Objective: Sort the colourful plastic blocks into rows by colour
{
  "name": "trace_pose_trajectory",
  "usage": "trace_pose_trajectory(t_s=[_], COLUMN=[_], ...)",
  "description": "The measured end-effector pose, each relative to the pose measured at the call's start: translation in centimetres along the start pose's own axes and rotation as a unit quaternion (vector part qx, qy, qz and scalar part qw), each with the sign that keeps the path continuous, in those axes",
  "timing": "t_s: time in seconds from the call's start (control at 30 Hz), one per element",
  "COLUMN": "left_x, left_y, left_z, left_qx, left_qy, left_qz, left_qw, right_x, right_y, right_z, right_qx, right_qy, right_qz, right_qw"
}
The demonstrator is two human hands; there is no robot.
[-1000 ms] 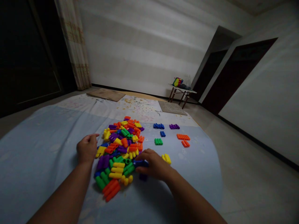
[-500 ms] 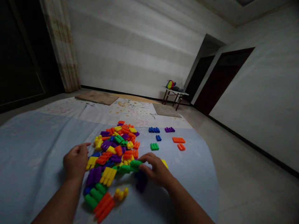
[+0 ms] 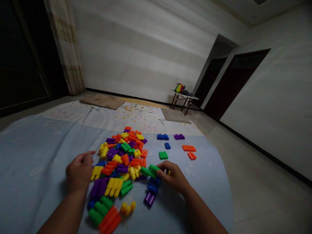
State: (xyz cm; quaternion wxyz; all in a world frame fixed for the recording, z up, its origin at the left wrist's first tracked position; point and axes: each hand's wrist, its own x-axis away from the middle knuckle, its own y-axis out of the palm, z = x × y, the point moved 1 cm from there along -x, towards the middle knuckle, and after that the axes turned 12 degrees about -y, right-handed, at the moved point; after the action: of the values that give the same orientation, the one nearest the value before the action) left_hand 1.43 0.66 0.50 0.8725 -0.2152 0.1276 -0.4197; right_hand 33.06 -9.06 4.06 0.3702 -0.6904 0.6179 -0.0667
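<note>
We have a green block point(image 3: 149, 171) in our right hand point(image 3: 158, 169), thumb and fingers closed on its right end, its free end pointing left toward the pile point(image 3: 125, 159). Just on our side of that grip lie a blue block point(image 3: 153, 187) and, nearer us again, a purple block point(image 3: 149, 198); whether the green touches the blue we cannot tell. A scrap of yellow point(image 3: 169, 172) peeks out from behind the knuckles, mostly hidden. Left of the grip spreads the pile, mixed in colour, and on its far side rests our left hand point(image 3: 80, 169) — fingers curled into a loose fist, its inside out of our sight — just beside a yellow block point(image 3: 96, 173). Beyond the grip, a green trio point(image 3: 163, 155) lies nearest, then a short blue point(image 3: 167, 145) and a long blue point(image 3: 162, 136), with a purple row point(image 3: 179, 136) to their right. Farther right of the grip are a long orange point(image 3: 189, 148) and a short orange point(image 3: 191, 156), near each other — all on the pale blue cloth point(image 3: 202, 191).
</note>
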Motion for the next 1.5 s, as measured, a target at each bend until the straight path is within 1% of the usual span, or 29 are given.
trace_pose_trajectory(t_s=[0.07, 0.13, 0.2, 0.3, 0.33, 0.4, 0.47, 0.53, 0.57, 0.63, 0.7, 0.73, 0.77, 0.83, 0.93, 1.0, 1.07, 1.1, 1.2, 1.27, 1.33, 1.4, 1.43, 1.5], left_x=[0.2, 0.5, 0.6, 0.6, 0.6, 0.6, 1.0, 2.1, 2.8, 4.8, 7.0, 8.1, 9.0, 10.3, 10.9, 10.6, 10.1, 9.7, 8.5, 7.7, 7.1, 6.7, 6.6, 6.6], left_y=[-0.2, -0.4, -0.5, -0.5, -0.5, -0.8, -1.4, -2.0, -2.2, -2.4, -2.2, -1.9, -1.6, -1.0, -0.5, -0.5, -0.6, -0.7, -0.4, 0.1, 0.7, 1.3, 1.6, 2.0], left_z=[0.4, 0.8, 0.9, 0.9, 0.9, 1.4, 2.7, 4.7, 5.8, 8.0, 9.6, 10.1, 10.3, 10.3, 9.8, 9.7, 9.7, 9.8, 9.7, 9.3, 8.5, 7.6, 7.2, 6.5], left_qx=[0.032, 0.049, 0.055, 0.046, 0.034, -0.007, -0.058, -0.089, -0.091, -0.079, -0.090, -0.103, -0.117, -0.135, -0.135, -0.119, -0.095, -0.081, -0.053, -0.049, -0.052, -0.060, -0.067, -0.083], left_qy=[-0.043, -0.070, -0.081, -0.072, -0.060, -0.014, 0.068, 0.172, 0.222, 0.294, 0.336, 0.347, 0.351, 0.346, 0.320, 0.291, 0.257, 0.244, 0.240, 0.258, 0.281, 0.308, 0.321, 0.345], left_qz=[-0.017, -0.028, -0.032, -0.035, -0.036, -0.035, -0.019, -0.023, -0.043, -0.137, -0.237, -0.283, -0.320, -0.367, -0.410, -0.432, -0.420, -0.400, -0.311, -0.255, -0.205, -0.169, -0.156, -0.143], left_qw=[0.998, 0.996, 0.995, 0.996, 0.997, 0.999, 0.996, 0.981, 0.970, 0.943, 0.907, 0.888, 0.872, 0.853, 0.843, 0.846, 0.865, 0.879, 0.918, 0.931, 0.936, 0.934, 0.932, 0.924], right_x=[0.1, 0.1, 0.2, 0.3, 0.3, 0.2, 0.1, 0.0, 0.0, -0.1, -0.2, -0.2, -0.2, -0.1, -0.1, -0.2, -0.3, -0.3, -0.4, -0.5, -0.4, -0.3, -0.2, 0.1], right_y=[-0.2, -0.3, -0.4, -0.3, -0.3, -0.3, -0.4, -0.4, -0.4, -0.4, -0.3, -0.3, -0.2, -0.2, -0.3, -0.7, -1.3, -1.7, -2.8, -3.5, -4.2, -4.8, -5.1, -5.4], right_z=[-0.1, 0.0, 0.2, 0.3, 0.2, -0.1, -0.5, -0.7, -0.8, -0.8, -0.8, -0.8, -0.9, -1.0, -1.2, -1.0, -0.4, 0.0, 1.6, 2.5, 3.5, 4.4, 4.8, 5.6], right_qx=[0.002, -0.032, -0.080, -0.121, -0.125, -0.127, -0.124, -0.116, -0.113, -0.110, -0.104, -0.100, -0.095, -0.085, -0.071, -0.070, -0.088, -0.102, -0.133, -0.132, -0.111, -0.056, -0.016, 0.076], right_qy=[-0.002, 0.005, 0.013, 0.021, 0.021, 0.015, 0.002, -0.010, -0.013, -0.017, -0.023, -0.028, -0.035, -0.051, -0.076, -0.075, -0.055, -0.039, 0.000, 0.012, 0.026, 0.043, 0.051, 0.063], right_qz=[0.019, 0.044, 0.056, 0.057, 0.056, 0.059, 0.065, 0.069, 0.072, 0.074, 0.075, 0.075, 0.073, 0.068, 0.055, 0.057, 0.081, 0.102, 0.160, 0.200, 0.244, 0.280, 0.288, 0.284], right_qw=[1.000, 0.998, 0.995, 0.991, 0.990, 0.990, 0.990, 0.991, 0.991, 0.991, 0.991, 0.992, 0.992, 0.993, 0.993, 0.993, 0.991, 0.989, 0.978, 0.971, 0.963, 0.957, 0.956, 0.954])
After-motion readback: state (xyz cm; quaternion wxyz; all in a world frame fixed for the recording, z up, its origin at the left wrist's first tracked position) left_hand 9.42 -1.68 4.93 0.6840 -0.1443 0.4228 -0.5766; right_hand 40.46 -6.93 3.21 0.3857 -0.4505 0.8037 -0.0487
